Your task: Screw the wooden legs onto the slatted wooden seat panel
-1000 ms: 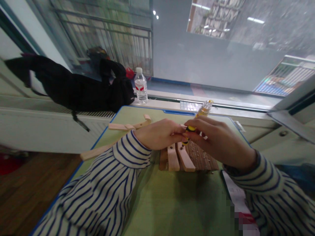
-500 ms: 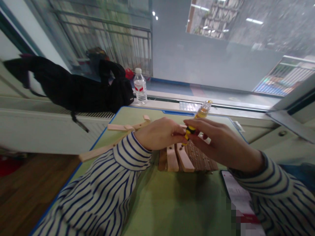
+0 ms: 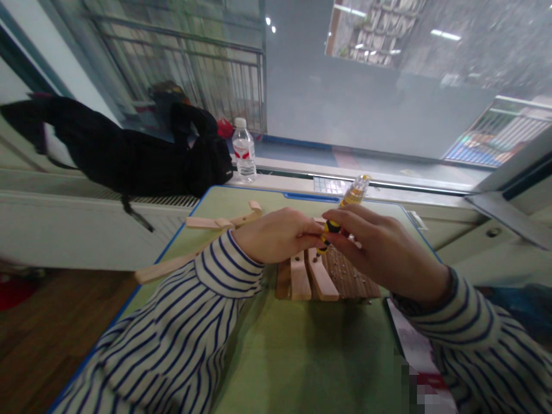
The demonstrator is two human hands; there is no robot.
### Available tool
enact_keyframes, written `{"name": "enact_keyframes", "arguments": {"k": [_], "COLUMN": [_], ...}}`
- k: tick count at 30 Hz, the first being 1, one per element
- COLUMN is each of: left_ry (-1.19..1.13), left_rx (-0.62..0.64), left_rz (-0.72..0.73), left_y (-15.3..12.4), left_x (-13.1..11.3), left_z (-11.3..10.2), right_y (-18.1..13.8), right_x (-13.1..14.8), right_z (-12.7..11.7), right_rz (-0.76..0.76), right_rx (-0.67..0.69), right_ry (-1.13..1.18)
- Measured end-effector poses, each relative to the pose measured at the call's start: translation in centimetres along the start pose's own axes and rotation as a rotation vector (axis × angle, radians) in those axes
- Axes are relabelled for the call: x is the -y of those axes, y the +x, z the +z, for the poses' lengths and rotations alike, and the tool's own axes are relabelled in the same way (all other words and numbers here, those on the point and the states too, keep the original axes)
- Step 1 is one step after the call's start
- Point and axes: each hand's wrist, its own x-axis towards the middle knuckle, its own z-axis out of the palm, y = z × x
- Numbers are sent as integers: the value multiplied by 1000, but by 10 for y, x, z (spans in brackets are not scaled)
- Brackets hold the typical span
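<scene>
My right hand point(image 3: 382, 250) is closed round a small yellow and black screwdriver point(image 3: 328, 232), its tip pointing down at a wooden slat assembly point(image 3: 321, 275) on the green table point(image 3: 302, 356). My left hand point(image 3: 278, 234) is closed too, its fingertips pinched at the screwdriver's tip over the slats; what it pinches is too small to make out. Both sleeves are white with blue stripes.
Loose wooden pieces point(image 3: 224, 221) lie at the table's far left, and a long wooden strip point(image 3: 159, 268) juts over its left edge. A black backpack point(image 3: 129, 152) and a water bottle point(image 3: 244, 150) sit on the window ledge. An amber bottle point(image 3: 356, 191) stands behind my hands. A phone point(image 3: 416, 359) lies at the right.
My right hand's fingers have shifted on the screwdriver, opening slightly and closing again. The hands stay over the slats.
</scene>
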Motion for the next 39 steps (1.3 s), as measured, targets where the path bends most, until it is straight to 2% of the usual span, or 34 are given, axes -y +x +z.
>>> {"name": "enact_keyframes", "arguments": {"k": [7,16,25,39], "left_ry": [-9,171,103,44], "left_rx": [-1,-93,-72,-34], "left_rz": [11,-50,-18,40], "left_y": [0,1,0,-1], "left_x": [-1,-7,-5,4], "left_z": [-1,-2,-2,0], "right_y": [1,-1,2,0], "right_x": [1,3,0,7], "right_z": [3,1,1,3], "right_rz": [24,19,-58,2], "right_rx": [-22,-35,-40,-4], "right_ry": [-72,-55,32,-57]}}
